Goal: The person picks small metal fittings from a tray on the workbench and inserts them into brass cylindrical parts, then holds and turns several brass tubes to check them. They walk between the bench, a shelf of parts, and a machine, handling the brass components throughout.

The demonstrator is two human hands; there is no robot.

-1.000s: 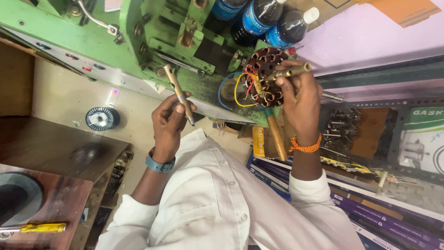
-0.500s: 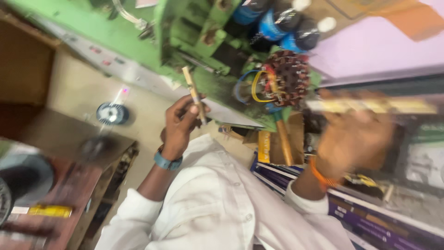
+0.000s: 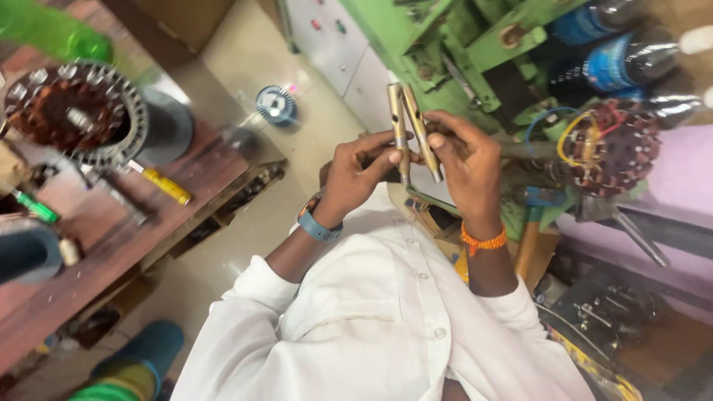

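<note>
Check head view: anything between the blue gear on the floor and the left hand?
Nothing; in the head view only bare beige floor separates the blue gear from the left hand, which grips a brass rod.

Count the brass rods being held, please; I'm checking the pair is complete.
2. One brass rod is in the left hand; the other rod is in the right hand, side by side. None seen elsewhere.

Open floor [image 3: 245,215] lies at nine o'clock of the hands, with only a small blue wheel [image 3: 276,105] on it. The green machine [image 3: 475,52] blocks twelve o'clock, the wound coil [image 3: 613,148] crowds three o'clock, the wooden table [image 3: 111,215] walls off the far left.
</note>
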